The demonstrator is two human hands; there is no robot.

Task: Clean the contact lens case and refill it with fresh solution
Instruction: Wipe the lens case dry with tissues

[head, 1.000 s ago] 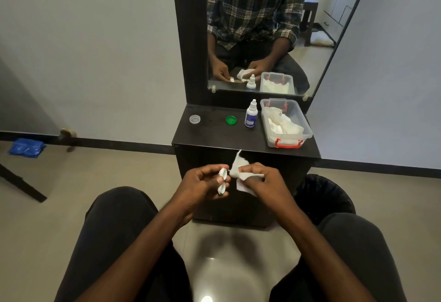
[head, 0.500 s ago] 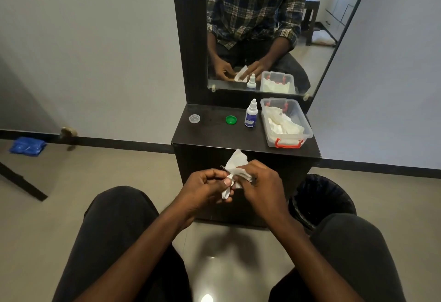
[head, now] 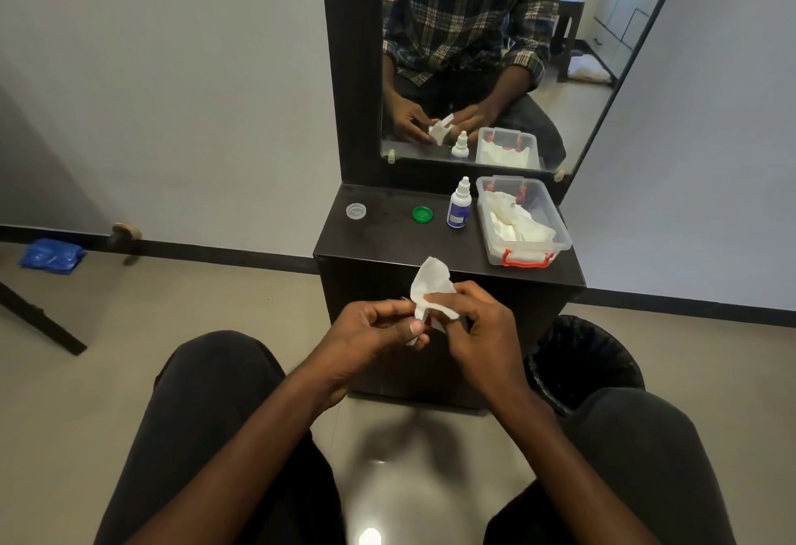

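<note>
Fingers of both hands curled: right hand pinching tissue, left hand gripping case.

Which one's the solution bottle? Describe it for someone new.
Find the dark cabinet under the mirror. The solution bottle stands upright on it, between the green cap and the clear tissue box. It is the only white, nozzle-topped, blue-labelled item.

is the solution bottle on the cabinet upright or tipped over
Upright. The solution bottle stands on its base on the cabinet top, nozzle pointing up, beside the plastic box.
</note>
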